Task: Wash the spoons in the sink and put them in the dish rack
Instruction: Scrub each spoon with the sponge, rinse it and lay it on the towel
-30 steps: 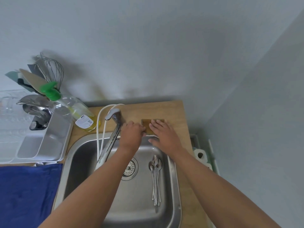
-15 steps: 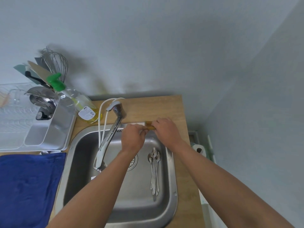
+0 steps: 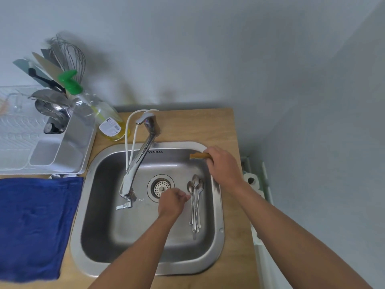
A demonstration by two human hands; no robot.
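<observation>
Lying in the right half of the sink [image 3: 100, 205], the spoons [image 3: 195, 202] form a tight bundle of long, thin, polished metal handles with small oval bowls. The bundle's long axis runs near-to-far: bowls point toward the back wall, handle ends toward the person. The exact count is hard to make out because the handles overlap.

The left hand [image 3: 171, 202] hangs over the basin just left of the bundle, between the spoons and the round perforated drain [image 3: 160, 186]. Its fingers [image 3: 184, 198] are loosely curled, tips reaching toward the handles; whether they touch the metal cannot be told.

The right hand [image 3: 224, 166] sits at the far right corner of the sink, beyond the spoon bowls. Its fingers are closed on a thin, flat, tan sponge [image 3: 199, 156], which juts leftward from the fingertips over the sink's rim; most of the sponge is hidden under the hand.

The sink is brushed stainless steel with rounded corners, set in a light wooden counter [image 3: 198, 126]. A chrome faucet [image 3: 138, 161] slants over the basin left of the left hand. Further left stand a clear soap bottle [image 3: 104, 119] with a green cap and a white plastic dish rack [image 3: 62, 151], cut off by the frame edge, its holder filled with utensils. A blue cloth [image 3: 35, 226] lies in front of it.
</observation>
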